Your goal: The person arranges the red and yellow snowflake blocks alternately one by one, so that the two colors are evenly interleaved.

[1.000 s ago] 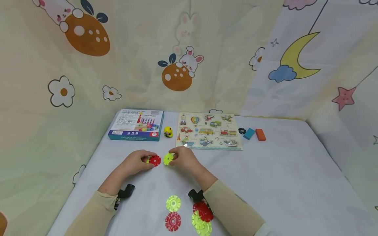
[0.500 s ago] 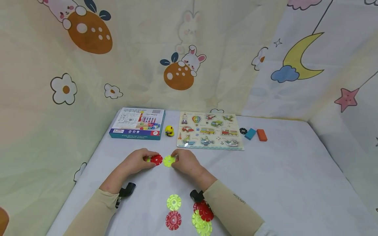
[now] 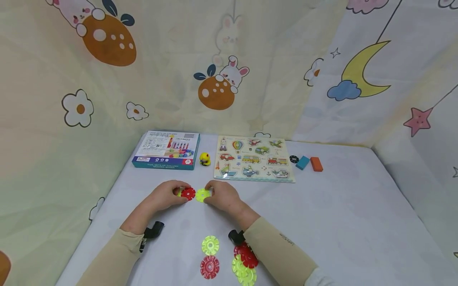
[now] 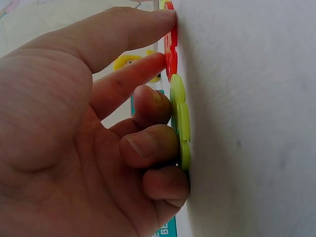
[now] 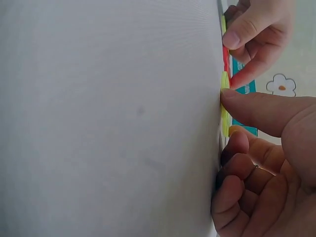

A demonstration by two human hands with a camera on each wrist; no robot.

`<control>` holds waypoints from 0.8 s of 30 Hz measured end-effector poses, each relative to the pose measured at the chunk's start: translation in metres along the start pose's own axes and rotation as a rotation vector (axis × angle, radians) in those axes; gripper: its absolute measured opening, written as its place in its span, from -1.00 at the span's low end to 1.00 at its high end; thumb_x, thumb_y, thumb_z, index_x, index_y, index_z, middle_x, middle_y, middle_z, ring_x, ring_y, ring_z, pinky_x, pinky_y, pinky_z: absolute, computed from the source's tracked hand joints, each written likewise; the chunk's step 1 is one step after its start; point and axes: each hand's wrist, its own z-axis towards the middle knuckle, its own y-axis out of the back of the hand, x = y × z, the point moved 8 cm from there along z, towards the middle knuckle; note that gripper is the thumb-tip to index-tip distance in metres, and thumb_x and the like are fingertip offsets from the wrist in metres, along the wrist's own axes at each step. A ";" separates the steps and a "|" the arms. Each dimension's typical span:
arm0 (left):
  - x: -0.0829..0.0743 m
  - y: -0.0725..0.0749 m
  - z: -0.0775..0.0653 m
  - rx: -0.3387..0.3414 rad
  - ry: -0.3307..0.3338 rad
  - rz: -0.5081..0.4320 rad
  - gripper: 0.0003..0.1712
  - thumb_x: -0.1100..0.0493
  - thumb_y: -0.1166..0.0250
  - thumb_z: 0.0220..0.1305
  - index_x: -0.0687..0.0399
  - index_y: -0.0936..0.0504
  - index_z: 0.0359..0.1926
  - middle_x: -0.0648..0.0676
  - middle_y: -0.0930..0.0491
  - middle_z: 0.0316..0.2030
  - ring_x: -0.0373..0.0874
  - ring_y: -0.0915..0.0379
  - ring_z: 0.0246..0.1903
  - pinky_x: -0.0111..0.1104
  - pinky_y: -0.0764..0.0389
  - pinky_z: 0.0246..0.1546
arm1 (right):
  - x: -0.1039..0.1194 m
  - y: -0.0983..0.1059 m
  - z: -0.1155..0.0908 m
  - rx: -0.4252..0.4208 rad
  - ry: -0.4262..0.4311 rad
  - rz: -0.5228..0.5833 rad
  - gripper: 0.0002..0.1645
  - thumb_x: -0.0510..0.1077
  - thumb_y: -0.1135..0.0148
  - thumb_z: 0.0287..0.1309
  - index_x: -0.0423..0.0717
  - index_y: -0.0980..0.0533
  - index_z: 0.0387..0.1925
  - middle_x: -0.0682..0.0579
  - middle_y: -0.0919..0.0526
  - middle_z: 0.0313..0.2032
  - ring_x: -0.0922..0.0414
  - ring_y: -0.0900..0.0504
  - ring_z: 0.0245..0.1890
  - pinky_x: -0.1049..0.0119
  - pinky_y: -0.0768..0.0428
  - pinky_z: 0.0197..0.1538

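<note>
My left hand [image 3: 166,195] pinches a red notched plastic disc [image 3: 188,194] between thumb and index finger. Beside that disc, under the curled fingers, sits a yellow-green disc [image 4: 180,123], largely covered by the hand in the head view. With thumb and index finger my right hand [image 3: 224,194] pinches another yellow-green disc [image 3: 202,195], its left edge right at the red disc's right edge. Both hands rest low at the white tabletop. Closer to me lie a loose yellow-green disc [image 3: 210,245] and a red disc [image 3: 209,267], one in front of the other.
Several red and yellow-green discs [image 3: 245,274] lie piled by the right forearm. Along the back are a teal-edged box [image 3: 166,151], a yellow toy duck [image 3: 205,159], a picture puzzle board [image 3: 255,159], a black round chip [image 3: 294,159], a blue block [image 3: 302,163] and an orange block [image 3: 316,164].
The right hand's yellow-green disc has moved slightly left, closing the gap to the red disc. The left hand keeps its pinch and barely moves. The head view has shifted a little.
</note>
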 end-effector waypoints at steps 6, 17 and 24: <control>-0.010 0.001 -0.004 -0.004 -0.010 0.049 -0.39 -0.01 -0.50 -0.08 -0.22 -0.59 0.09 0.02 -0.50 -0.01 -0.04 -0.34 -0.02 -0.09 -0.50 -0.08 | -0.003 -0.001 0.001 -0.004 -0.016 0.003 -0.51 0.04 -0.41 -0.01 0.10 -0.53 0.00 0.11 -0.47 -0.52 0.17 -0.42 -0.49 0.33 -0.37 -0.45; -0.039 -0.013 -0.004 0.018 -0.074 0.079 -0.34 -0.04 -0.49 -0.05 -0.17 -0.55 0.15 0.00 -0.51 0.06 -0.01 -0.34 0.08 -0.07 -0.46 0.01 | -0.006 -0.003 0.001 -0.014 -0.017 0.024 -0.52 0.05 -0.42 -0.02 0.13 -0.53 -0.02 0.10 -0.46 -0.52 0.16 -0.42 -0.50 0.32 -0.35 -0.47; -0.043 -0.022 -0.001 -0.004 -0.096 0.140 -0.43 -0.01 -0.43 0.05 -0.16 -0.57 0.15 -0.04 -0.56 -0.07 -0.10 -0.40 -0.10 -0.16 -0.48 -0.04 | -0.006 -0.002 0.001 -0.006 0.007 0.055 -0.54 0.03 -0.40 0.00 0.12 -0.52 -0.01 0.09 -0.45 -0.52 0.16 -0.41 -0.51 0.33 -0.34 -0.48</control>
